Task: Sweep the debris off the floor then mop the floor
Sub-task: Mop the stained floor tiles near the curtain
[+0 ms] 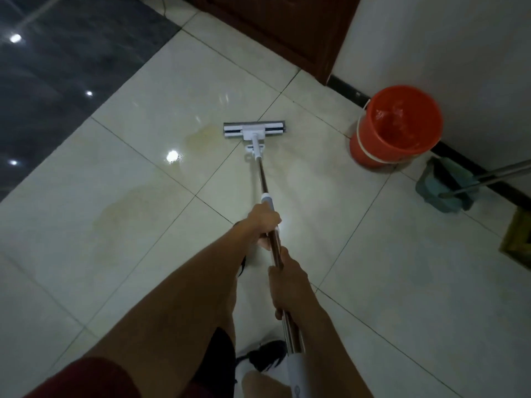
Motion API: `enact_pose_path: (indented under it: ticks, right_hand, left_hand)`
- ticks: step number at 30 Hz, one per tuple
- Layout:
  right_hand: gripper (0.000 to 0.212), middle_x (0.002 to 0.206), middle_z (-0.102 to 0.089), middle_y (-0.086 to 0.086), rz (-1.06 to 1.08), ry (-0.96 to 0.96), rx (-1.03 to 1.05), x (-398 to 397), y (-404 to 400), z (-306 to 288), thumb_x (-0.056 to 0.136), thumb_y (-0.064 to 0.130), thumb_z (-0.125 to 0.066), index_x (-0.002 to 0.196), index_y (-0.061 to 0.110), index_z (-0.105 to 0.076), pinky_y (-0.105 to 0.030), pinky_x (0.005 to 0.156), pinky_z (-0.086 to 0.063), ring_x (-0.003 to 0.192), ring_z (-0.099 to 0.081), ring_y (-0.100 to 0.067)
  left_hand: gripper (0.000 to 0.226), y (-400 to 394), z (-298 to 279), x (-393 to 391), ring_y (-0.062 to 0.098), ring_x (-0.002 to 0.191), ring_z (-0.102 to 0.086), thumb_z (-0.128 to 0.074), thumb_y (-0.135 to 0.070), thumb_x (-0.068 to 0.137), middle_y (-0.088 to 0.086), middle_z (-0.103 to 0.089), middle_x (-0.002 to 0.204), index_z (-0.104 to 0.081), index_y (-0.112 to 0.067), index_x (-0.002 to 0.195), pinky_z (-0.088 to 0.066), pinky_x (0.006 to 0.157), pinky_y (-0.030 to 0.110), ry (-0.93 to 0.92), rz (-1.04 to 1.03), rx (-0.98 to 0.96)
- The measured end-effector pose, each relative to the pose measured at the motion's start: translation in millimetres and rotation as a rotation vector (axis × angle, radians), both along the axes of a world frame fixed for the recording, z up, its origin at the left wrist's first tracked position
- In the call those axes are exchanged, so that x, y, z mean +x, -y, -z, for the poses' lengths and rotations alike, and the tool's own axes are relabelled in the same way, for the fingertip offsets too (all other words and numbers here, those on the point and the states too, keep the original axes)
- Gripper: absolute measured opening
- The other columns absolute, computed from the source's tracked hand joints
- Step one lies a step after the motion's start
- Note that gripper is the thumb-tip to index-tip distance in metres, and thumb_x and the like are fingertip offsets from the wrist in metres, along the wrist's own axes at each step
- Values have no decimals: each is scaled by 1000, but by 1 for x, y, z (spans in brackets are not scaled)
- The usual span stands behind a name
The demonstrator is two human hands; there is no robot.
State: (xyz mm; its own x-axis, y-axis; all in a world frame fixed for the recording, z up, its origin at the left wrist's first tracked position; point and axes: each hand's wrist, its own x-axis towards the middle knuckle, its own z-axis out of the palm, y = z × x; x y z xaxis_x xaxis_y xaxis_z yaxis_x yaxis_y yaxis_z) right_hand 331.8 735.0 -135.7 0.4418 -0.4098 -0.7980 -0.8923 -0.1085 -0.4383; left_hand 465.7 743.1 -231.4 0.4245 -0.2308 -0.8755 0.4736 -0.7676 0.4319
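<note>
1. Now both hands hold the mop [260, 168] by its metal pole, which runs from the lower middle of the view up and away to the head.
2. Left hand [263, 222] is the farther one along the pole: its grip is closed, fingers curled round the pole just below the pale sleeve.
3. Right hand [284, 280] sits nearer the body, its grip also closed round the pole, fingers wrapped under it and thumb lying along the top.
4. Mop head [255, 129] lies flat on the floor [373, 254], crosswise to the pole, near the middle of the view.
5. A yellowish stain [201, 137] lies just beside the head's left end; a larger, fainter stain [126, 216] is farther left and nearer the person.
6. The floor is pale glossy tile with dark grout lines and bright light reflections; a dark tiled area [57, 67] borders it at upper left.
7. An orange bucket [396, 127] stands by the wall [459, 53] at right, well apart from the mop head.
8. A teal dustpan [442, 191] with a metal handle rests near the wall, just below the bucket in the view.
9. A brown door [287, 24] is at the top.
10. A dark shoe [267, 357] shows under the pole at the bottom.
</note>
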Motion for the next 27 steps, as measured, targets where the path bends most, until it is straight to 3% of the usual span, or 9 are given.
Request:
enact_pose_path:
  ticks: [3, 6, 9, 11, 14, 17, 21, 24, 27]
  right_hand:
    - [32, 91, -60, 1, -9, 32, -3, -26, -12, -5, 102, 19, -40, 134, 23, -45, -25, 62, -48, 72, -58, -14]
    - [34, 105, -65, -3, -30, 70, -71, -20, -10, -5, 103, 22, -41, 136, 21, -46, -28, 73, -51, 84, -63, -17]
    - [33, 110, -66, -4, -55, 72, -120, 7, 8, -2, 104, 23, -42, 136, 17, -48, -30, 82, -56, 90, -67, -17]
    - [33, 106, -66, -5, -57, 70, -118, 28, 25, -1, 104, 24, -42, 136, 18, -47, -37, 79, -60, 89, -69, -22]
    - [35, 105, -65, -5, -114, 63, -149, 73, 61, 4, 104, 25, -43, 138, 16, -47, -31, 78, -58, 91, -68, -21]
    - [38, 99, -59, 0, -157, 82, -145, 133, 97, 14, 104, 25, -43, 141, 15, -44, -18, 60, -46, 81, -61, -16]
    - [35, 110, -63, -10, -158, 112, -135, 211, 130, 28, 103, 26, -44, 137, 16, -45, -43, 79, -59, 92, -68, -29]
    - [32, 106, -65, -12, -159, 129, -121, 257, 149, 34, 102, 23, -43, 132, 14, -47, -39, 73, -57, 81, -64, -26]
    - [32, 103, -66, -12, -129, 134, -90, 288, 161, 38, 101, 24, -43, 132, 16, -48, -41, 71, -60, 74, -60, -24]
  left_hand:
    - [27, -7, -3, -17, 41, 89, -73, -62, -19, 94, 25, -67, 103, -53, 3, 109, -61, 80, 56, -2, 12, -7]
    - [29, -5, 1, -12, 44, 83, -73, -62, -21, 92, 28, -68, 100, -54, 2, 108, -62, 75, 58, -10, -75, -38]
    - [47, 12, 5, 13, 44, 89, -72, -58, -34, 83, 25, -69, 104, -56, 1, 114, -61, 79, 59, -25, -144, -62]
    - [42, 29, 6, 33, 39, 92, -72, -56, -26, 93, 20, -69, 103, -55, 5, 122, -61, 81, 54, -33, -172, -75]
    - [40, 62, -3, 78, 33, 83, -68, -52, -14, 98, 14, -62, 106, -48, -12, 138, -63, 68, 44, -9, -164, -104]
    - [33, 92, 0, 138, 33, 76, -67, -47, -18, 100, 16, -63, 93, -55, 0, 126, -62, 74, 56, -4, -196, -98]
    - [28, 123, 2, 218, 28, 62, -64, -48, -15, 101, 12, -60, 74, -60, 3, 118, -61, 72, 52, -12, -273, -98]
    - [25, 139, 0, 262, 26, 59, -62, -50, -11, 101, 11, -59, 72, -59, 2, 121, -62, 72, 53, 4, -279, -107]
    - [20, 147, -4, 290, 27, 61, -64, -50, -8, 100, 9, -61, 79, -59, 0, 116, -62, 60, 49, 12, -294, -105]
